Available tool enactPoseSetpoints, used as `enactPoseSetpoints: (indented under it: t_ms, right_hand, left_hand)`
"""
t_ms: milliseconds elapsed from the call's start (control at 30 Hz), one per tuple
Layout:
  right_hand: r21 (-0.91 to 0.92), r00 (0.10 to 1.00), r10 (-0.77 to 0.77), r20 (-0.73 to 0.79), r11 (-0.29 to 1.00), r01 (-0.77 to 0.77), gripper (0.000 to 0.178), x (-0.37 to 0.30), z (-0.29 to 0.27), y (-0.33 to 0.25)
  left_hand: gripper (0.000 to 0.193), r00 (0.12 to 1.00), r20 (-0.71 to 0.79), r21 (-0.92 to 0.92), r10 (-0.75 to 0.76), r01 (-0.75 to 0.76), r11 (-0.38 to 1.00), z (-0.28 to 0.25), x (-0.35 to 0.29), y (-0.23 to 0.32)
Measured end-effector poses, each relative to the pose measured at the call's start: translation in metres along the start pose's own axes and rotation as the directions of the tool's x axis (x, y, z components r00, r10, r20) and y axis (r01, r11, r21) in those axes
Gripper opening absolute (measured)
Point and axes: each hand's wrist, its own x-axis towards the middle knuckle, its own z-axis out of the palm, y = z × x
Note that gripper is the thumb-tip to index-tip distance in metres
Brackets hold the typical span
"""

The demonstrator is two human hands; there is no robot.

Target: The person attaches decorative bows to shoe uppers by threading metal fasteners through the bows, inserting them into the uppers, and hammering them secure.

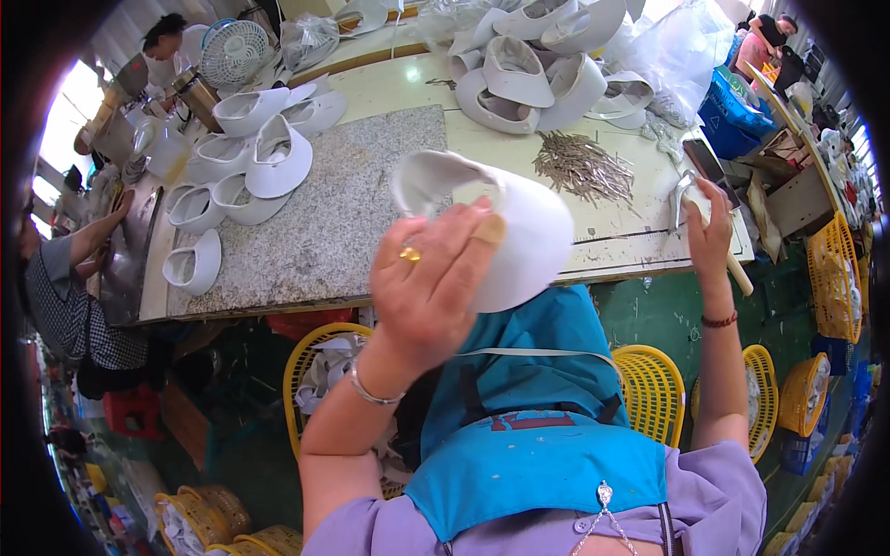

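My left hand (436,273) is closed on a white sun visor (533,236), thumb and fingers over its band. The visor is raised above the front of the table, its brim toward the right and slightly blurred. At the table's right end, my right hand (712,227) curls round a wooden-handled tool (739,271); the handle sticks out below my wrist. A pale, partly shiny part shows by my fingertips, but my hand hides much of the tool, so its exact kind is unclear. A heap of thin metal strips (584,167) lies between the two hands.
A grey speckled slab (343,204) covers the table's left part. Several white visors (278,157) sit on it, with more piled (519,69) at the back. Yellow baskets (652,389) flank my lap. A blue crate (728,116) stands right; another person (69,278) sits left.
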Motion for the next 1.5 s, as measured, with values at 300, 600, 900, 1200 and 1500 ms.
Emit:
enactPoseSetpoints:
  t_ms: [300, 600, 900, 1200, 1500]
  right_hand:
    - [-0.242, 0.960, 0.113, 0.258, 0.969, -0.049, 0.029, -0.011, 0.008, 0.055]
    - [0.585, 0.676, 0.321, 0.664, 0.341, -0.736, 0.030, 0.018, -0.011, -0.106]
    - [0.461, 0.438, -0.147, 0.887, 0.221, -0.859, 0.029, 0.022, 0.055, -0.220]
    - [0.327, 0.290, -0.153, 0.945, 0.387, -0.862, 0.032, 0.030, 0.073, -0.227]
    - [0.550, 0.716, -0.332, 0.614, 0.831, -0.087, 0.025, 0.021, 0.067, -0.237]
  left_hand:
    - [0.036, 0.934, 0.294, 0.197, -0.203, 0.148, 0.969, -0.020, -0.062, -0.033]
    - [0.032, 0.966, 0.099, 0.192, -0.240, 0.218, 0.957, -0.005, -0.095, -0.045]
    - [0.029, 0.934, 0.034, 0.203, -0.357, 0.343, 0.917, 0.002, -0.094, -0.027]
    - [0.027, 0.896, 0.055, 0.180, -0.440, 0.424, 0.887, 0.002, -0.094, -0.025]
    - [0.024, 0.903, 0.035, 0.172, -0.427, 0.416, 0.893, 0.005, -0.096, -0.025]
